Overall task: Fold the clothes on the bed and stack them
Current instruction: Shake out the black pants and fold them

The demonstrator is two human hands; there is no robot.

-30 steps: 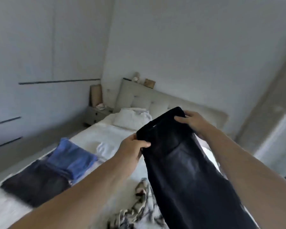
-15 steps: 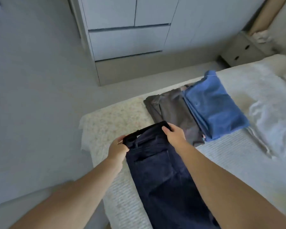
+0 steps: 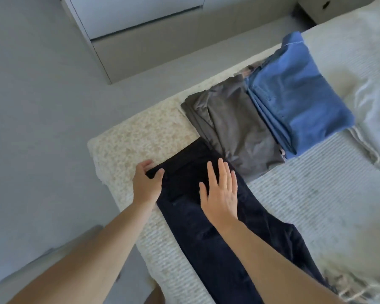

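Note:
Dark navy trousers lie flat along the near left corner of the bed, waistband pointing away from me. My left hand pinches the waistband's left corner between thumb and fingers. My right hand rests flat on the trousers just below the waistband, fingers straight. Beyond the waistband sits a folded grey garment, with a folded blue garment partly overlapping its right side.
A cream knitted throw covers the bed's left corner. A patterned garment lies crumpled at the bottom right. White fabric bunches at the right edge. A wardrobe and grey floor are to the left.
The trousers came down from the air onto the bed. My right hand let go of the waistband and now lies flat on the fabric; my view turned down toward the bed corner.

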